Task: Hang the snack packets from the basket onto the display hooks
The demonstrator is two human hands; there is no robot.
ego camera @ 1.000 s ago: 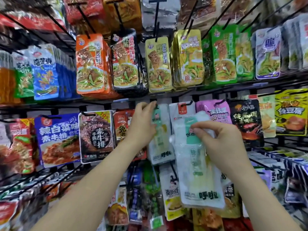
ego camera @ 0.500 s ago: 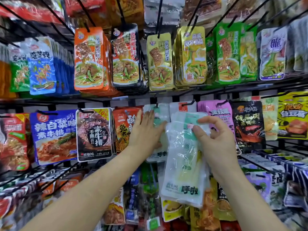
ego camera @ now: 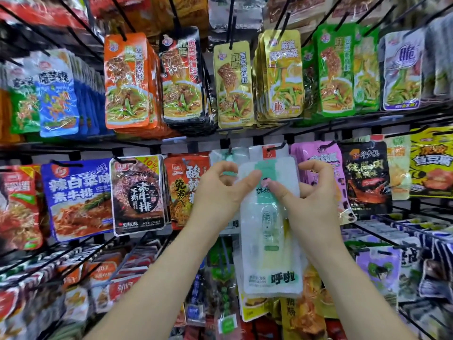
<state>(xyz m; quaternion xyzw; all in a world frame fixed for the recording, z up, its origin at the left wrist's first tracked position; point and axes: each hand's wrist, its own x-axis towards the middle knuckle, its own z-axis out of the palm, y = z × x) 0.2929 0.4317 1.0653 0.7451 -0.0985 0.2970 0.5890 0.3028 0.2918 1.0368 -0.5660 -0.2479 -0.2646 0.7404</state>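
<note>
Right up against the rack, both forearms are raised, and here's the change. The left hand [ego camera: 220, 192], flat against the hanging stock half a second ago, has come across to join the right hand [ego camera: 316, 195]. Both now pinch the pale green-and-white packet [ego camera: 268, 231] near its top, a thumb pressed on the front from each side and the other fingers curled behind.

The packet was dangling askew from the right hand alone; now it's squared up and lifted. To my eye that means the sorting is over and the threading comes next. Its long axis runs straight up and down, header edge to the top, the bold printed characters at the bottom, printed face towards the person. I can't pick out the hang hole behind those thumbs.

Just past it, the top edge sits a little below a black hook [ego camera: 278, 146]. Matching packets [ego camera: 218, 155] hang from the neighbouring peg on the left, so that may be its home. Further back and higher, the row of yellow packets [ego camera: 232, 82] hangs undisturbed. No basket in sight.
</note>
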